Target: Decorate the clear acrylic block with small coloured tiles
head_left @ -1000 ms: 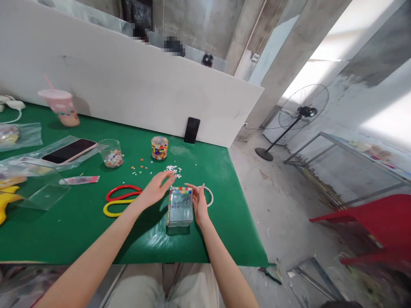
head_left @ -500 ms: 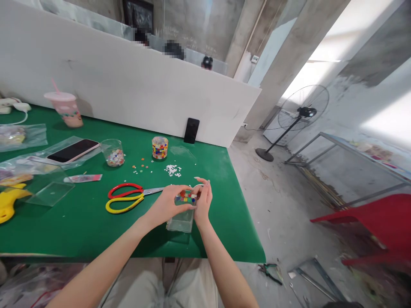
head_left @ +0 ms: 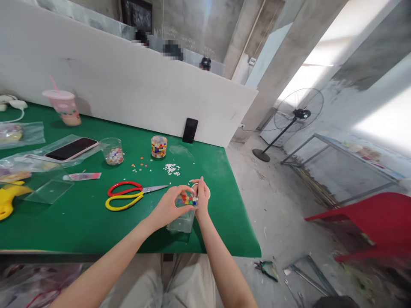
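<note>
On the green tabletop a clear plastic box (head_left: 181, 224) carries rows of small coloured mosaic tiles (head_left: 188, 200) at its far end. My left hand (head_left: 168, 204) grips it from the left, thumb and fingers curved around the tiled part. My right hand (head_left: 201, 200) closes against its right side, with the fingertips partly hidden. Behind the right fingers shows a white round rim (head_left: 208, 191), mostly covered. Scissors (head_left: 126, 196) with one red and one yellow handle lie left of my hands. Loose white tiles (head_left: 172, 169) are scattered beyond them.
A tile-covered round jar (head_left: 159, 147), a clear cup of tiles (head_left: 114, 154), a glue tube (head_left: 82, 176) and a phone (head_left: 73, 149) occupy the table. Another phone (head_left: 190, 130) leans on the white partition (head_left: 144, 90). At left are a yellow tool (head_left: 11, 199) and a pink drink cup (head_left: 66, 109).
My right fingers have shifted slightly left and up, exposing more of the white round rim behind them. My left hand keeps its hold on the box. The view has turned slightly.
</note>
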Available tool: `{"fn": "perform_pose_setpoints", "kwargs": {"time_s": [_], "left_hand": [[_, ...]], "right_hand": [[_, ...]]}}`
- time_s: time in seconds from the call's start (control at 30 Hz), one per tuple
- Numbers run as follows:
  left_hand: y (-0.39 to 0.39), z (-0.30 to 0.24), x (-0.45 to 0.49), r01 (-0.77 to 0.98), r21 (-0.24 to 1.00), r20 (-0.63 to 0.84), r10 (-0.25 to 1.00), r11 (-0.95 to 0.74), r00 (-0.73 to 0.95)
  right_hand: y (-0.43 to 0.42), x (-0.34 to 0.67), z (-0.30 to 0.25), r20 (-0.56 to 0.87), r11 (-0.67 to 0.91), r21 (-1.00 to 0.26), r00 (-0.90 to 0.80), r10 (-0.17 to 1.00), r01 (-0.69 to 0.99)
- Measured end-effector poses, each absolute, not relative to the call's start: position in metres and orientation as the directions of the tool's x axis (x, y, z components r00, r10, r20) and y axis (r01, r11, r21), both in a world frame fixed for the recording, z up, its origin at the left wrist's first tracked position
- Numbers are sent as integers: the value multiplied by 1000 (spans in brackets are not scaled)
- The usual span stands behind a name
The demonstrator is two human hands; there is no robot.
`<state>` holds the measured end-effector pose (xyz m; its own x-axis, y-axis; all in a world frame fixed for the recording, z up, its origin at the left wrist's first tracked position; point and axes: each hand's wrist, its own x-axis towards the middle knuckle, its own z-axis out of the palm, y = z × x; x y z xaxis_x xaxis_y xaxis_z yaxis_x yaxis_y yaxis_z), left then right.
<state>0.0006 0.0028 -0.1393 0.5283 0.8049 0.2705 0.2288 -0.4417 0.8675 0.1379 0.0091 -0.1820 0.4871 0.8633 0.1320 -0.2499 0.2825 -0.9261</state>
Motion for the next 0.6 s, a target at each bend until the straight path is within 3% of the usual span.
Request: {"fn": "perform_pose_setpoints", "kwargs": {"time_s": [0.6], "left_hand": [[9,-144,4,197,867,313,809,-457,498]], "right_hand": [[13,134,-178,108,279,-915,491,864,-290]]}}
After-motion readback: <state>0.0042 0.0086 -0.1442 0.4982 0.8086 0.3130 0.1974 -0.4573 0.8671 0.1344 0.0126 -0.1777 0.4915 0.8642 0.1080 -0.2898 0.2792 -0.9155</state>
